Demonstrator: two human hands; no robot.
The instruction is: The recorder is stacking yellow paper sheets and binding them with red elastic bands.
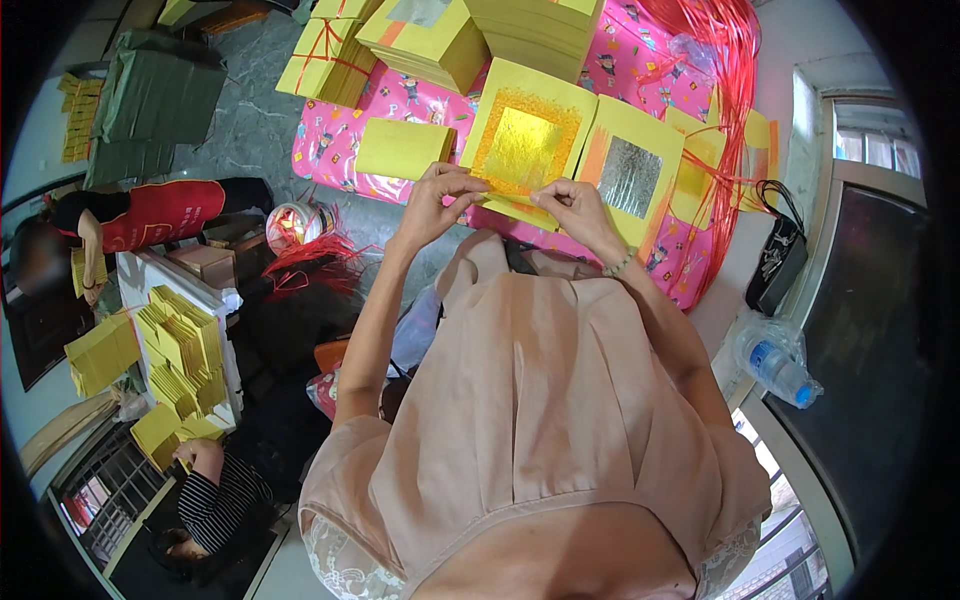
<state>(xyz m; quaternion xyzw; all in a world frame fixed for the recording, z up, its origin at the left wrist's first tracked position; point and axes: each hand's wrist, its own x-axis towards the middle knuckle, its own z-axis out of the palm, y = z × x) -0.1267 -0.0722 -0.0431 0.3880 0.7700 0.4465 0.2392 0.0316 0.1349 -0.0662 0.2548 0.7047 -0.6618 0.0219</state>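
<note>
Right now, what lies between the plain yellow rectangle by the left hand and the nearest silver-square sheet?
In the head view, gold-square yellow paper, with left hand and right hand pinching its near edge.

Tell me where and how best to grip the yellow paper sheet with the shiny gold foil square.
Pinch the yellow paper sheet, probably at both ends of its near edge, coming from your side: it's flat, that edge faces you, and the left hand and right hand have fingers there.

one head-worn fisheye view looks down, close, over the pink-covered table (343, 122).
</note>
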